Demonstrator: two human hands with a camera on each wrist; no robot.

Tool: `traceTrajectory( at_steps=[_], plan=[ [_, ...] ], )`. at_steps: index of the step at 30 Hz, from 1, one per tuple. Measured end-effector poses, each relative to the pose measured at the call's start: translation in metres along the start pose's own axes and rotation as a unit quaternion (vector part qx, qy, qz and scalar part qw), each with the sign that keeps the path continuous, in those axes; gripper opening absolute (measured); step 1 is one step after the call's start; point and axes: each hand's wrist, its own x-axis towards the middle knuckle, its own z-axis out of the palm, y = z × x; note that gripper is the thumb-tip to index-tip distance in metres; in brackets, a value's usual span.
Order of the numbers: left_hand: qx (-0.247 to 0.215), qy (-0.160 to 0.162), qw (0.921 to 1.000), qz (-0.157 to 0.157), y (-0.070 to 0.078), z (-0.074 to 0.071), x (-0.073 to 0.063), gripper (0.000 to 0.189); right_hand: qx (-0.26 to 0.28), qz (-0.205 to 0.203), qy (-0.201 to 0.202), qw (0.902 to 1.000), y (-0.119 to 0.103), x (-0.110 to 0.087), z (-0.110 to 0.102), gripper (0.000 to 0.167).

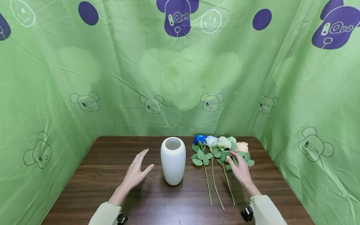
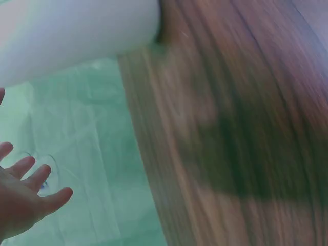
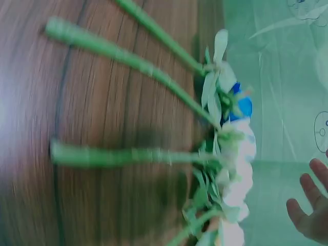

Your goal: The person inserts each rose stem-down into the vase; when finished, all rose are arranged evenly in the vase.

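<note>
A white vase (image 1: 173, 165) stands upright near the middle of the table, its round mouth facing up. To its left my left hand (image 1: 135, 175) hovers with fingers spread, apart from the vase and holding nothing. Several roses with long green stems lie side by side right of the vase: a blue rose (image 1: 200, 139), a pale blue one (image 1: 212, 141), a white one (image 1: 223, 142) and a peach one (image 1: 242, 147) among them. My right hand (image 1: 240, 170) is over the right-hand stems, fingers extended; in the right wrist view it appears apart from the flowers.
The dark wooden table (image 1: 98, 175) has its far edge against a green curtain (image 1: 118, 78) printed with bear faces, which also hangs along both sides. Stem ends (image 3: 66, 154) point toward the near edge. A black band (image 1: 247, 213) sits on my right wrist.
</note>
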Motion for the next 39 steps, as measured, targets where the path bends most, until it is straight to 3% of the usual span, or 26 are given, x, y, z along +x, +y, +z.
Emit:
traceTrajectory(
  at_steps=[3, 7, 12, 17, 20, 24, 29, 33, 39],
  plan=[
    [-0.045, -0.003, 0.999, 0.004, 0.012, 0.001, 0.004, 0.065, 0.038, 0.049, 0.008, 0.998, -0.004, -0.001, 0.01, 0.036],
    [-0.077, -0.013, 0.997, 0.001, 0.027, 0.003, 0.008, 0.066, 0.079, 0.103, -0.013, 0.9914, -0.006, -0.005, 0.028, 0.031],
    [-0.118, -0.03, 0.9922, -0.027, 0.043, 0.006, 0.012, 0.07, 0.159, 0.171, -0.049, 0.9713, -0.003, -0.009, 0.055, 0.033],
    [-0.126, -0.058, 0.9881, -0.065, 0.054, 0.008, 0.015, 0.077, 0.175, 0.219, -0.071, 0.9573, 0.002, -0.011, 0.08, 0.034],
    [-0.157, -0.071, 0.9805, -0.095, 0.058, 0.009, 0.017, 0.081, 0.168, 0.228, -0.081, 0.9557, 0.004, -0.012, 0.091, 0.034],
    [-0.205, -0.087, 0.9652, -0.138, 0.064, 0.008, 0.019, 0.083, 0.132, 0.22, -0.087, 0.9626, 0.005, -0.012, 0.103, 0.034],
    [-0.233, -0.107, 0.9492, -0.183, 0.072, 0.006, 0.021, 0.082, 0.087, 0.218, -0.081, 0.9687, 0.007, -0.01, 0.111, 0.033],
    [-0.248, -0.114, 0.9411, -0.199, 0.083, -0.002, 0.022, 0.079, 0.024, 0.198, -0.083, 0.9763, 0.005, -0.009, 0.115, 0.035],
    [-0.245, -0.122, 0.9396, -0.206, 0.104, -0.016, 0.024, 0.072, -0.059, 0.165, -0.087, 0.9807, 0.007, -0.008, 0.117, 0.036]
  ],
)
